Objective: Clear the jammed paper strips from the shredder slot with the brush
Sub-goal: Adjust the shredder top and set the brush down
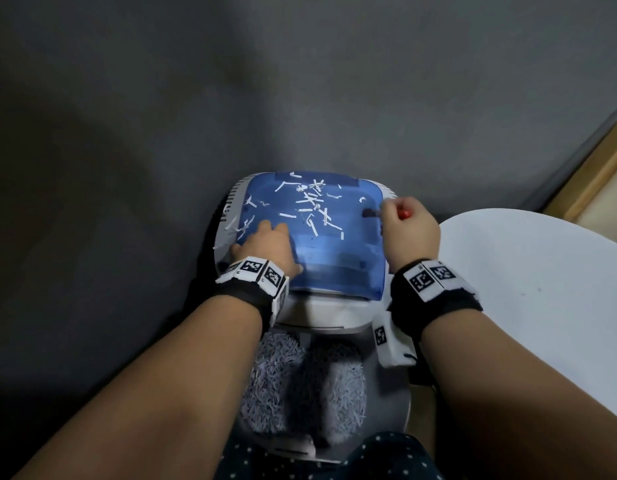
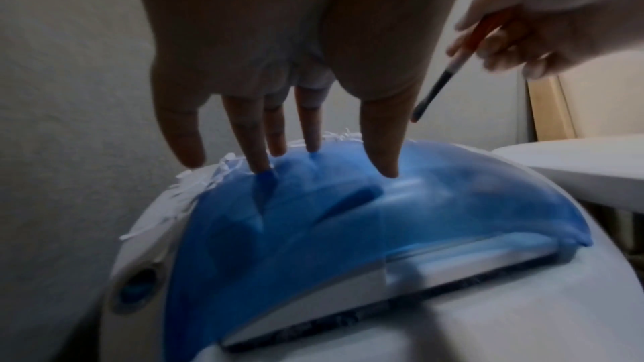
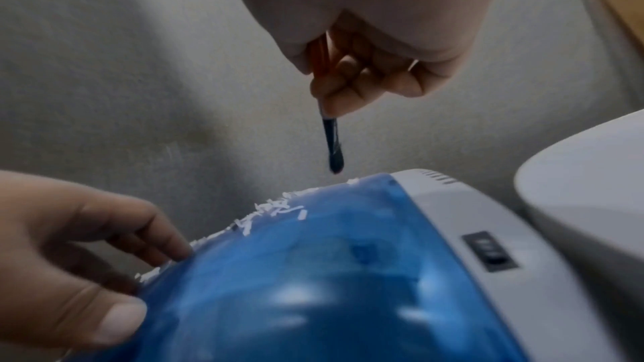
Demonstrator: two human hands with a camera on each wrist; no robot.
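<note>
The shredder has a white body and a translucent blue cover (image 1: 334, 258). Short white paper strips (image 1: 314, 202) lie scattered over the cover's far half. My left hand (image 1: 262, 237) rests on the cover's near left part, its straight fingertips (image 2: 383, 164) touching the blue plastic. My right hand (image 1: 407, 226) grips a thin brush (image 1: 371, 213) with a red handle and dark bristles at the cover's right edge. In the right wrist view the brush (image 3: 332, 147) points down, its tip just above the cover's far edge. The feed slot (image 2: 383, 304) runs along the near edge.
A white round table (image 1: 542, 289) stands close on the right. Below the shredder head, the bin (image 1: 300, 382) holds a heap of shredded paper. A grey wall is right behind. A wooden frame (image 1: 598, 168) leans at the far right. A switch (image 3: 487, 252) sits on the white right side.
</note>
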